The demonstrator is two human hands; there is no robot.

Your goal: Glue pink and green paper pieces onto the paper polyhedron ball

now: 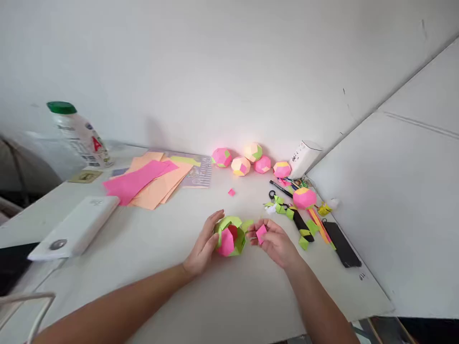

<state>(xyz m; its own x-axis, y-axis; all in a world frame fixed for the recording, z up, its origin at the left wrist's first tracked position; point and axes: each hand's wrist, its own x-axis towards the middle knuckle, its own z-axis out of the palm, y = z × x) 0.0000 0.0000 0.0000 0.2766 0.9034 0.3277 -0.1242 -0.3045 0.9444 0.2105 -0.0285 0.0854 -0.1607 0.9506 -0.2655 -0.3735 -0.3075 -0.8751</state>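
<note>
A partly built green and pink folded-paper ball (225,242) rests on the table in front of me, with an opening that shows a red inside. My left hand (204,246) is curled round its left side. Just right of the ball, my right hand (274,242) pinches a small pink folded-paper piece (261,234) between thumb and fingers. A green flap (246,226) sticks out from the ball toward the right fingertips; whether they touch it I cannot tell. Another small pink paper piece (231,192) lies on the table beyond the ball.
Several finished paper balls (241,166) stand along the wall. At right lie green paper pieces (280,206), scissors (272,194), a pen (281,188) and a black phone (342,244). Pink and orange sheets (150,179), a white power bank (77,229) and a bottle (81,136) are at left.
</note>
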